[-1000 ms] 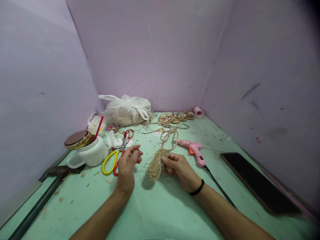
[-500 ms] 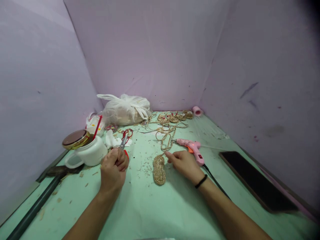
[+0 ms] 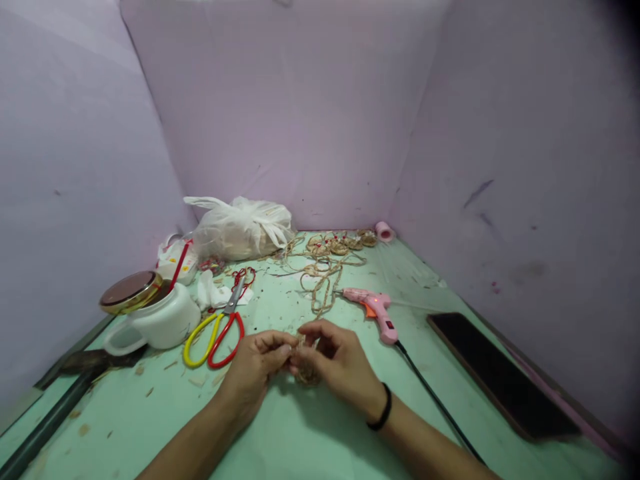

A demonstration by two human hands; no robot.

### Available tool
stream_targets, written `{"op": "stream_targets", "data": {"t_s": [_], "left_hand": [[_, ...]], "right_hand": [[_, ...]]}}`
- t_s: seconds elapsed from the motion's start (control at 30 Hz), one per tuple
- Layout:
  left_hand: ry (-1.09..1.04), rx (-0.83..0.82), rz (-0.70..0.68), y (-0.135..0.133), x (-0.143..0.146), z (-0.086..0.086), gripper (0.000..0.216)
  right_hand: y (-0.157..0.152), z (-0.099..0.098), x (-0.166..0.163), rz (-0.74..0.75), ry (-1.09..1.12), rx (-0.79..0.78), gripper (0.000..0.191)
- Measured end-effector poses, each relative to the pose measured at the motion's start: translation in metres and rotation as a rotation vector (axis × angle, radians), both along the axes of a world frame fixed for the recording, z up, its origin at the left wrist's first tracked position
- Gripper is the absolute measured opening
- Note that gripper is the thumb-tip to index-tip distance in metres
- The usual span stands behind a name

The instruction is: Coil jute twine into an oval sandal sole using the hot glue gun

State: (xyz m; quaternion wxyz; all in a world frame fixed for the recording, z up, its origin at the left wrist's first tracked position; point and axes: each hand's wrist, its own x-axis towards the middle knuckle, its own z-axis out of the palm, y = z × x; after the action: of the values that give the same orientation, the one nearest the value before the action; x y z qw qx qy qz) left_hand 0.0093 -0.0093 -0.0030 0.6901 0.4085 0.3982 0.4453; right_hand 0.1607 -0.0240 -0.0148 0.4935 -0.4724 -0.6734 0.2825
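Between my hands is a coiled braided-twine piece (image 3: 307, 375), mostly hidden by my fingers. My left hand (image 3: 260, 365) pinches its left side with thumb and fingers. My right hand (image 3: 334, 363) is curled around its right side, with a black band on the wrist. From the coil a loose length of twine (image 3: 323, 300) runs back over the table. Left of my left hand lie scissors (image 3: 231, 308) with one yellow and one red handle. To the right of the twine rests a pink glue gun (image 3: 370, 308), its nozzle pointing left.
At left stand a white mug (image 3: 167, 320) with a gold-rimmed lid and a hammer (image 3: 65, 400). A white plastic bag (image 3: 245, 227) and finished twine pieces (image 3: 340, 245) sit at the back. A phone (image 3: 500, 373) lies right, beyond the glue gun's cord (image 3: 435, 400).
My left hand has left the scissors and come right to the coil. The coil, lying flat before, is now held between both hands.
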Motion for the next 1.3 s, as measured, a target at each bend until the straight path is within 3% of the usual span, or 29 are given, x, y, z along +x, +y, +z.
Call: {"op": "stream_targets", "data": {"t_s": [0.27,0.63,1.03,1.13,1.3], "left_hand": [[-0.267,-0.156,-0.243,0.002,-0.003,-0.006,0.032],[-0.549,-0.212,-0.629,0.004,-0.018,-0.010,0.046],[-0.623,-0.130,-0.676,-0.003,-0.013,-0.006,0.062],[-0.611,-0.117,-0.656,-0.001,-0.014,-0.005,0.059],[-0.704,-0.125,-0.547,0.004,-0.017,-0.001,0.051]], "right_hand": [[0.003,-0.013,-0.002,-0.121,-0.247,0.417,0.019],[0.001,0.004,0.006,-0.197,-0.378,0.771,0.020],[0.001,0.004,0.002,-0.352,-0.393,0.703,0.022],[0.002,0.004,0.003,-0.346,-0.371,0.632,0.025],[0.016,0.005,0.018,-0.469,-0.210,0.417,0.028]]}}
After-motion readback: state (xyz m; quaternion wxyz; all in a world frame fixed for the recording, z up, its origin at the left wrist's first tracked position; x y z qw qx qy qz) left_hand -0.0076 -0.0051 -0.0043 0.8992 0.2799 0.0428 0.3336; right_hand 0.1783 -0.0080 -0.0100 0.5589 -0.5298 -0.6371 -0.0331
